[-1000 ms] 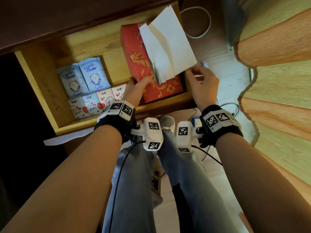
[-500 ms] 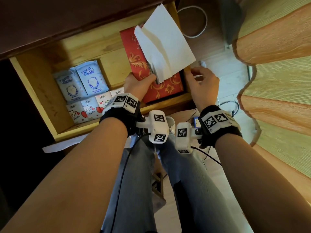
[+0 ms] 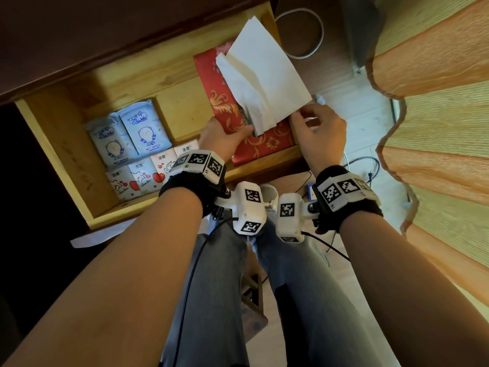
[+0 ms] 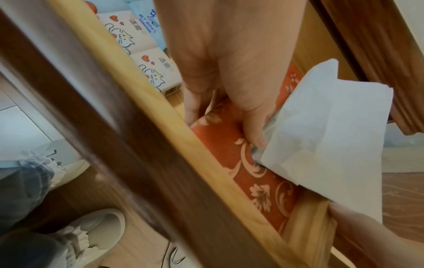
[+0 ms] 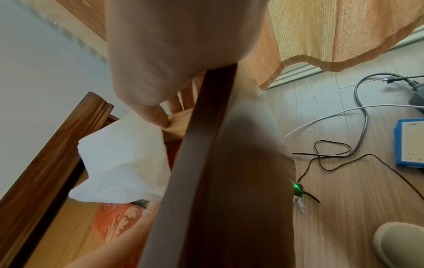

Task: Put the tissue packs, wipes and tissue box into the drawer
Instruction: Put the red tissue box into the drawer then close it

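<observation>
Lying in drawer (image 3: 47, 144), tissue box (image 3: 225, 107) runs front-to-back; left hand (image 3: 222, 139) grips it, right hand (image 3: 320, 131) pinches tissue (image 3: 264, 72).

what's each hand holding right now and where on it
Left hand grips the near left edge of the tissue box. Right hand pinches the tissue's near corner.

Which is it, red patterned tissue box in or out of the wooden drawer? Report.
In. The red patterned tissue box lies inside the wooden drawer, left hand gripping it.
</observation>
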The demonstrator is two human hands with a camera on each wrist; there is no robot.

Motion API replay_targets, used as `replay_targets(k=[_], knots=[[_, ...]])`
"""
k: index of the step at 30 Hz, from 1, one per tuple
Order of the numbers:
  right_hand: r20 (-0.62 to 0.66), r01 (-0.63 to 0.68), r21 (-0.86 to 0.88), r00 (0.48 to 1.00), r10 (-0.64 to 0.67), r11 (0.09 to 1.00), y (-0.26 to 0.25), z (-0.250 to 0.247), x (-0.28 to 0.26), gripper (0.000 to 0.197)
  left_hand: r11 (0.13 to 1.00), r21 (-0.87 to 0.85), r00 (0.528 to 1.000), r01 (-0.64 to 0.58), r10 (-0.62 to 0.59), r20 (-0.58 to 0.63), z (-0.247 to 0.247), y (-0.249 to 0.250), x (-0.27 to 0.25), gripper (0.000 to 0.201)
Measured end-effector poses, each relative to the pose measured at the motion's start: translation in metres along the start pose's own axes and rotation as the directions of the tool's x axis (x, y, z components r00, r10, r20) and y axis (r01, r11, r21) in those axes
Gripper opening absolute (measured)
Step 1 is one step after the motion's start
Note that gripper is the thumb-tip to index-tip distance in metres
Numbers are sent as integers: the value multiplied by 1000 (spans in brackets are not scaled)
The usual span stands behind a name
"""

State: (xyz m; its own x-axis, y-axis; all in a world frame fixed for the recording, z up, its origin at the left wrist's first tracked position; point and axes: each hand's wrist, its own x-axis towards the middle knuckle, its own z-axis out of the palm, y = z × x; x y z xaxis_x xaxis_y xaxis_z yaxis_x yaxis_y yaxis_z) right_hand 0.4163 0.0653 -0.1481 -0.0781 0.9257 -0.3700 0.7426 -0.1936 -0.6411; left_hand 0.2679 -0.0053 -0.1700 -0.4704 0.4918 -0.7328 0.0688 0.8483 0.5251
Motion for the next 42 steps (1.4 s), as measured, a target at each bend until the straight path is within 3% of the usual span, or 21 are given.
replay_targets(k=[3, 9, 12, 16, 19, 22, 25, 29, 32, 36, 39, 42], knots=[[-3, 11, 0, 1000, -11, 1000, 0, 0, -1, 31, 1000, -12, 1000, 0, 0, 8, 1, -1, -3, 64], [3, 39, 38, 999, -39, 999, -2, -7, -9, 30, 1000, -29, 1000, -8, 9, 27, 0, -7, -25, 57], [68, 51, 50, 996, -55, 997, -6, -14, -16, 34, 999, -32, 1000, 1, -1, 6, -5, -9, -40, 49], [213, 179, 11, 961, -177, 984, -24, -15, -15, 45, 997, -71, 999, 41, -43, -30, -18, -13, -56, 58], [333, 336, 18, 886, -322, 942, -43, -8, -18, 42, 991, -120, 995, 51, -61, -82, -28, -18, -62, 53], [527, 518, -48, 740, -419, 854, -55, 4, -29, 37, 978, -203, 990, 49, -74, -118, -34, -24, -66, 48], [725, 582, -137, 610, -319, 801, -47, 24, -32, 37, 966, -255, 986, 46, -85, -146, -36, -32, -67, 42], [791, 642, -224, 559, -248, 733, -35, 36, -32, 40, 949, -310, 981, 60, -113, -155, -38, -35, -65, 33], [780, 657, -250, 572, -254, 711, -33, 36, -34, 40, 948, -310, 983, 77, -123, -133, -38, -36, -64, 33], [693, 580, -131, 634, -344, 804, -31, 30, -34, 34, 945, -317, 988, 77, -116, -106, -40, -30, -65, 36], [501, 532, -33, 742, -446, 846, -27, 19, -38, 29, 940, -330, 987, 92, -130, -95, -42, -27, -69, 26], [295, 492, -69, 841, -454, 868, -23, 6, -45, 23, 926, -364, 981, 103, -154, -114, -48, -25, -80, 13]])
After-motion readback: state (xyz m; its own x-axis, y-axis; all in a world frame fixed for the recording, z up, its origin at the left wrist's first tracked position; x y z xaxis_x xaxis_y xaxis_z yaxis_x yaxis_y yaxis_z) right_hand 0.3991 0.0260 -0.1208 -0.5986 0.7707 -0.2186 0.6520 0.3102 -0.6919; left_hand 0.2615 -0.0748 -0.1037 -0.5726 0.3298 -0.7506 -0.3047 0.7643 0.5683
